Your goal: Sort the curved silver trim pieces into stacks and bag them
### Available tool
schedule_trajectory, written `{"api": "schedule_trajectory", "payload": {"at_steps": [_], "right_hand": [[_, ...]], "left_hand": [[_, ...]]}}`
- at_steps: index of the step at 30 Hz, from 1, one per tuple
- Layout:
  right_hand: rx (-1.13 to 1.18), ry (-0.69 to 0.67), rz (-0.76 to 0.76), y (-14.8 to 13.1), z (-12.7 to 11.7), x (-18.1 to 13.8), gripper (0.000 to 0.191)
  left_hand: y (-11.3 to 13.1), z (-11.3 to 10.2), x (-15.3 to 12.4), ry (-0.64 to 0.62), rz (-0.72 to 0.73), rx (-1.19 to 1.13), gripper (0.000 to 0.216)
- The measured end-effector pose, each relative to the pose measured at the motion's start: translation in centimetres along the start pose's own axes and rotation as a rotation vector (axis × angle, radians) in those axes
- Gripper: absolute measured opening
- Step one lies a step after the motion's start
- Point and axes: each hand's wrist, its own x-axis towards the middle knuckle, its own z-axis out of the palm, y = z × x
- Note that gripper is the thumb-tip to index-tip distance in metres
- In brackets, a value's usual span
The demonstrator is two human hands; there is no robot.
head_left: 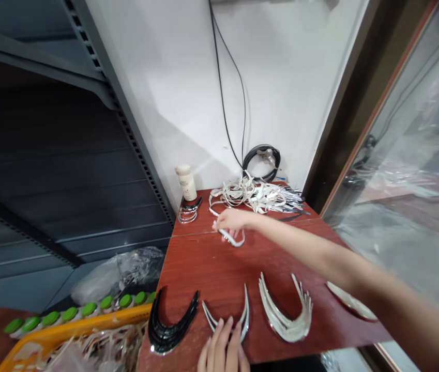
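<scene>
My right hand (pixel 231 221) reaches over the middle of the table, its fingers pinched on a narrow white curved strip (pixel 238 243) with a shiny edge. At the front edge, my left hand (pixel 224 349) lies with fingers stretched out on a U-shaped stack of white strips (pixel 246 315), covering its bend. To its left sits a U-shaped stack of glossy black strips (pixel 165 333). On its right is a thicker U-shaped stack of cream-white strips (pixel 287 330). Beyond my right hand lies a tangled heap of white and black strips (pixel 261 196).
The red-brown table (pixel 199 258) meets a white wall. At the back left, a cream bottle (pixel 186 183) stands by curved pieces (pixel 187 214). A coiled black cable (pixel 246 160) is behind the heap. A yellow crate (pixel 87 328) and green-lidded jars (pixel 70 314) are at left.
</scene>
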Motion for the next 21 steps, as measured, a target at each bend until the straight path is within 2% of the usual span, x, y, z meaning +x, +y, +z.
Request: {"api": "schedule_trajectory", "payload": {"at_steps": [2, 5, 7, 9, 13, 15, 18, 21], "right_hand": [[-0.029, -0.021, -0.044, -1.4, 3.5, -0.9, 0.019], [-0.091, 0.070, -0.092, -2.5, 6.7, -2.9, 0.021], [-0.153, 0.061, -0.135, -2.4, 7.3, -4.3, 0.028], [-0.222, -0.029, -0.214, -1.8, 7.2, -5.7, 0.030], [-0.241, -0.139, -0.439, -0.3, 7.8, -8.4, 0.010], [-0.220, -0.178, -0.497, 0.1, 8.8, -9.6, 0.007], [-0.241, -0.198, -0.530, 0.3, 9.9, -10.8, 0.010], [-0.286, -0.141, -0.566, 0.6, 9.2, -10.3, 0.012]], "left_hand": [[-0.2, -0.3, 0.2, -0.025, -0.007, 0.010, 0.029], [-0.1, -0.7, 0.2, -0.076, 0.015, -0.016, 0.031], [0.2, -0.8, 0.1, -0.090, -0.028, -0.052, 0.031], [0.7, -0.8, -0.2, -0.096, -0.121, -0.079, 0.030], [1.4, -0.4, -0.7, -0.032, -0.180, -0.027, 0.029], [1.4, -0.2, -0.8, 0.001, -0.195, 0.007, 0.032], [0.9, -0.2, -0.7, -0.025, -0.162, 0.031, 0.032], [0.3, -0.1, -0.5, -0.057, -0.041, 0.042, 0.033]]}}
